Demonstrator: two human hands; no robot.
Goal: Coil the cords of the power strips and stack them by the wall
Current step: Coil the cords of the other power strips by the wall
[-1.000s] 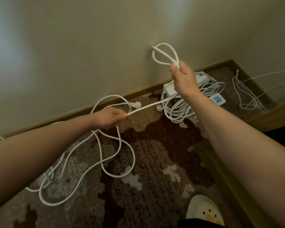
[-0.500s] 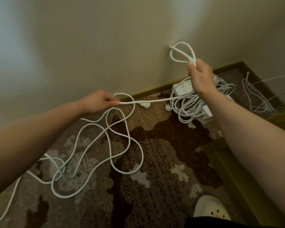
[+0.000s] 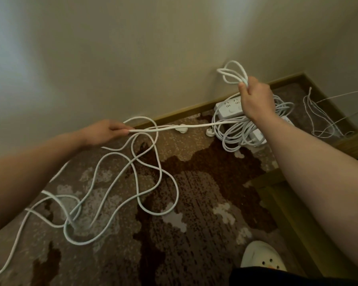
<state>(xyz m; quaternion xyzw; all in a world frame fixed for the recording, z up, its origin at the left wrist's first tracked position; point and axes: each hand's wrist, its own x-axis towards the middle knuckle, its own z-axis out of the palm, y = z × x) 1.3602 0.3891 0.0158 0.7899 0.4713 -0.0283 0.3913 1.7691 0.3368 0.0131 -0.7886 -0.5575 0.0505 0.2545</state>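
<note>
Left hand (image 3: 105, 131) and right hand (image 3: 255, 100) both gripping white cord (image 3: 190, 126), taut between them.

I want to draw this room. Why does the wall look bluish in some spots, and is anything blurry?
Head view: daylight washes the wall pale blue at the upper left, cream elsewhere; the near arms look soft and stretched at the frame edges, while the cord between the left hand and right hand stays sharp.

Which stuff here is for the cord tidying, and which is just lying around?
For the job:
- white cord stretched between the left hand and right hand
- loops held in the right hand
- loose cord on the carpet
- power strips by the wall

Just lying about:
- thin wires in the corner
- white shoe
</note>
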